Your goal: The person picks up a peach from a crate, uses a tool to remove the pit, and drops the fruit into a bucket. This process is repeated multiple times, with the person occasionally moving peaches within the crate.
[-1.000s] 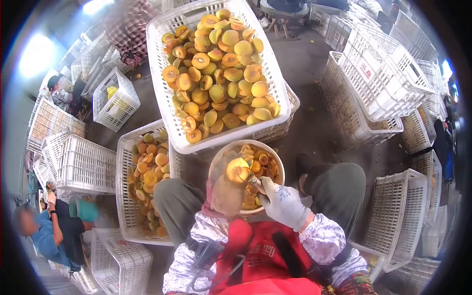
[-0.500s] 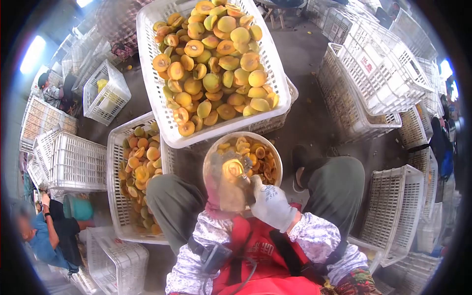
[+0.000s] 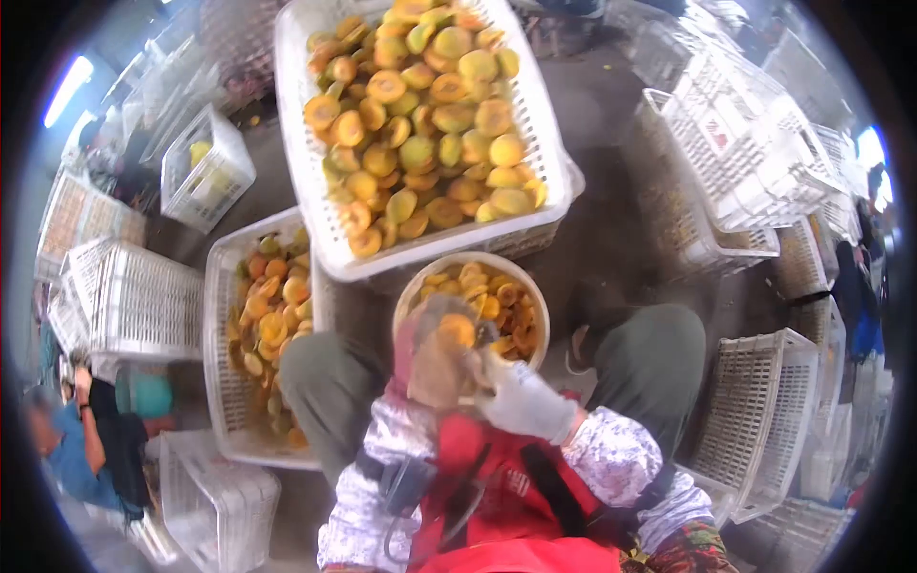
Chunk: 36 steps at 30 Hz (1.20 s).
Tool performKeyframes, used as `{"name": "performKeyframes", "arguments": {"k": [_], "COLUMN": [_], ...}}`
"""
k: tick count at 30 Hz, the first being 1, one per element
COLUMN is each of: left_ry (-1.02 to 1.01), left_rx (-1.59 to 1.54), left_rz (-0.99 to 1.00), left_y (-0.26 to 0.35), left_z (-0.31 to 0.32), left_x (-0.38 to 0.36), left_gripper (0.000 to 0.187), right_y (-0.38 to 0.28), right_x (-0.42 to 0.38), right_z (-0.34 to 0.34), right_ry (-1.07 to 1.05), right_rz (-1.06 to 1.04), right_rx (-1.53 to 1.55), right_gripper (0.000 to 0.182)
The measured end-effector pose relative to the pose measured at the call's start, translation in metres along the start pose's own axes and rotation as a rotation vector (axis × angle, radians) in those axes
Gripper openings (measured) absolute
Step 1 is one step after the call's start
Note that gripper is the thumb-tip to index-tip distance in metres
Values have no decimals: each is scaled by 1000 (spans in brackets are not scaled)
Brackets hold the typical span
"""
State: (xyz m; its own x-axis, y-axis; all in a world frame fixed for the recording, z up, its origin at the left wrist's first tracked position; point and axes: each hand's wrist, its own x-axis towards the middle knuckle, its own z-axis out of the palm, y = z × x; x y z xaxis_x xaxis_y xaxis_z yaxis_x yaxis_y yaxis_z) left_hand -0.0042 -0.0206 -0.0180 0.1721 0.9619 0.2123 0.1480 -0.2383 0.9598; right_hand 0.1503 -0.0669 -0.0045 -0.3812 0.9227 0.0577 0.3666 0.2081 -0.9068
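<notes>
My left hand (image 3: 435, 358), in a brownish, maroon-edged glove, is closed around a yellow-orange peach half (image 3: 457, 331) with its cut face up. My right hand (image 3: 523, 396), in a whitish work glove, is closed close beside it. A small dark metal tool (image 3: 485, 334) shows at its fingertips against the fruit; its exact shape is blurred. Both hands are over the near rim of a round pale bucket (image 3: 544, 320) containing cut peach pieces (image 3: 492, 304). Just beyond stands a white crate (image 3: 334, 265) heaped with peach halves (image 3: 420, 143).
A second white crate (image 3: 218, 382) with orange peaches (image 3: 272, 320) sits left of my knee. Stacked white crates (image 3: 755, 143) rise on the right, with another crate (image 3: 759, 411) nearer. At the left edge sits another person (image 3: 81, 449), beside a teal bucket (image 3: 148, 393).
The view has shifted slightly. My left hand still has the peach half, now tilted and blurred by motion. My right hand has dipped a little beside it.
</notes>
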Motion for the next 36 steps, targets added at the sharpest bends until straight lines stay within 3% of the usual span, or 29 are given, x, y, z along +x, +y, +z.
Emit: {"name": "performKeyframes", "arguments": {"k": [1,2,3,4,5,6,7,8,10,11,12,13,15,21,23,24,26,28,30,31,32,34,35,36], "left_ry": [68,-12,64,138,74,-27,-117,-136,-55,34,14,-40,-87,82,147,178,238,280,320,341,362,390,392,397], "left_rx": [99,332,157,-327,-359,412,628,585,194,-288,-282,-388,-481,-310,-247,-204,-117,-41,63,107,154,255,305,356], "left_rz": [80,62,-2,-223,-333,202,438,425,55,-197,-117,-175,-231,-180,-161,-146,-133,-136,-133,-132,-133,-140,-141,-143], "left_y": [-27,-6,-3,31,56,51,50,41,43,47,52,49,45,38,34,32,29,23,17,16,13,8,5,1], "left_z": [-1,-2,10,17,14,0,-3,-3,8,15,12,5,-3,-12,-19,-25,-36,-48,-64,-72,-82,-103,-115,-126], "left_x": [-4,4,1,4,12,14,17,17,9,5,7,8,13,27,37,41,50,59,65,69,71,76,77,78], "left_gripper": [28,33,35,40,44,48,47,52,48,42,38,36,35,34,34,34,34,34,34,34,34,35,35,35], "right_y": [4,5,11,-5,-18,-10,-3,-3,-23,-24,-26,-27,-27,-25,-25,-26,-30,-20,14,83,73,38,70,68], "right_x": [-1,-3,1,3,7,3,3,1,9,8,7,8,7,4,8,11,16,16,21,26,24,19,22,19], "right_z": [2,-3,-4,-12,-21,-11,-3,-2,-26,-30,-32,-35,-33,-20,-24,-27,-33,-31,-1,46,39,21,53,50], "right_ry": [59,-86,-180,-135,-209,-133,-84,-16,-313,-295,-397,-504,-471,-452,-473,-457,-323,-307,-309,-23,-19,129,335,338], "right_rz": [-31,141,187,208,261,198,146,101,419,416,449,480,490,456,413,410,250,287,303,338,338,817,661,663], "right_rx": [49,25,77,209,195,126,62,54,423,422,516,604,637,797,824,819,456,371,-47,143,140,310,87,91], "right_gripper": [29,42,34,28,26,26,27,26,23,23,22,21,21,21,32,32,36,38,41,42,42,41,33,33]}}
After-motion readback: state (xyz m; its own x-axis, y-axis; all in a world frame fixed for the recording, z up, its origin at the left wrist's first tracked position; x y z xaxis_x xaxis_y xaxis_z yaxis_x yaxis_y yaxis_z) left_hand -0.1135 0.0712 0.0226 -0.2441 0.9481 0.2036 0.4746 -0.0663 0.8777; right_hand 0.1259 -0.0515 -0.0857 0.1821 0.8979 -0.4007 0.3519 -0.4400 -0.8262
